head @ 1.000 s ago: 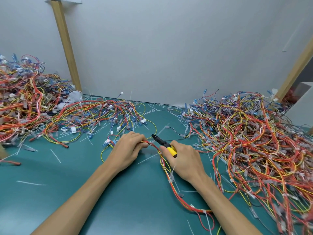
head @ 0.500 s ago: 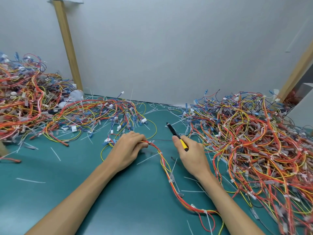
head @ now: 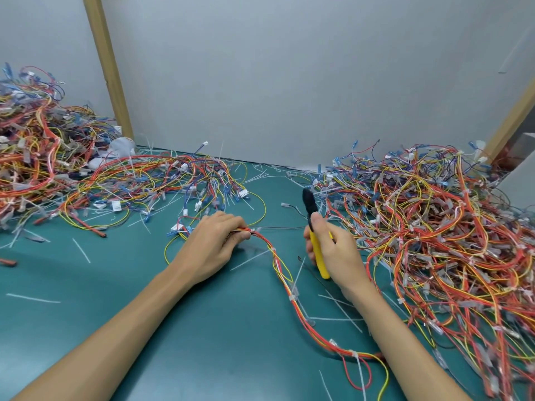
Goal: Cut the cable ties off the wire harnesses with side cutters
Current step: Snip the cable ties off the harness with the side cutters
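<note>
My left hand [head: 212, 244] grips one end of a red, orange and yellow wire harness [head: 285, 276] that curves across the green mat towards the lower right. White cable ties [head: 293, 296] sit on this harness at several spots. My right hand [head: 335, 253] holds the yellow-handled side cutters [head: 317, 241] upright, black jaws pointing up and away, lifted off the harness. The cutters stand about a hand's width to the right of my left hand.
A big tangle of harnesses [head: 434, 233] fills the right side of the green mat [head: 115, 285]. Another pile [head: 37, 157] rises at the far left, with looser harnesses [head: 162, 186] spread behind my left hand. Cut tie scraps [head: 333, 318] litter the mat. A grey wall stands behind.
My right hand has pulled the cutters away from the harness near my left hand, moving right and tilting the jaws upward. My left hand has kept its grip in place.
</note>
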